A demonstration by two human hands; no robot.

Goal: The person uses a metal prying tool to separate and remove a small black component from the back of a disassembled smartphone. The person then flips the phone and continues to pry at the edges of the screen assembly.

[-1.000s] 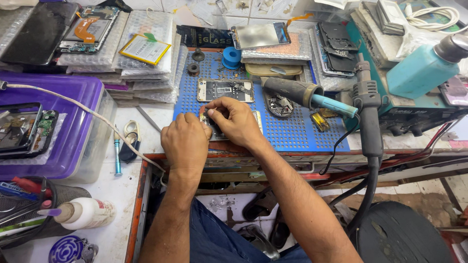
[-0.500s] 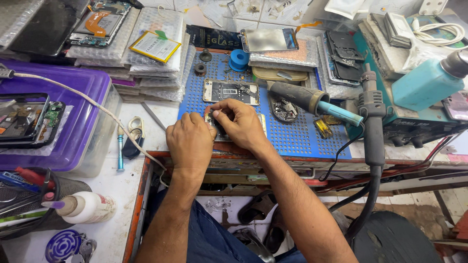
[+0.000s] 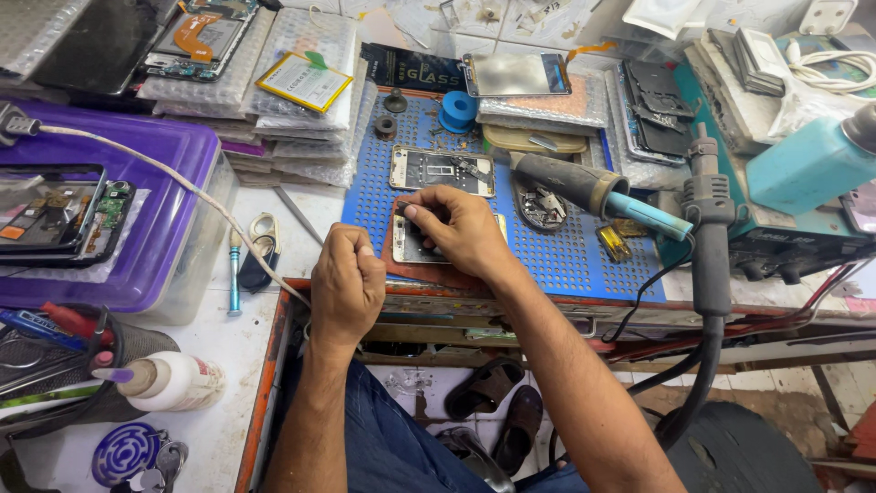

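Opened phone (image 3: 408,245) mostly hidden under right hand (image 3: 461,228); left hand (image 3: 345,283) grip contents unseen.

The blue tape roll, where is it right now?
In the head view the blue tape roll sits at the far edge of the blue mat, beyond the right hand, just left of a phone lying face up.

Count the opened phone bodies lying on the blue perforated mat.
2: one opened phone body lies in the middle of the blue mat; another sits under the right hand, partly hidden. Others may be covered.
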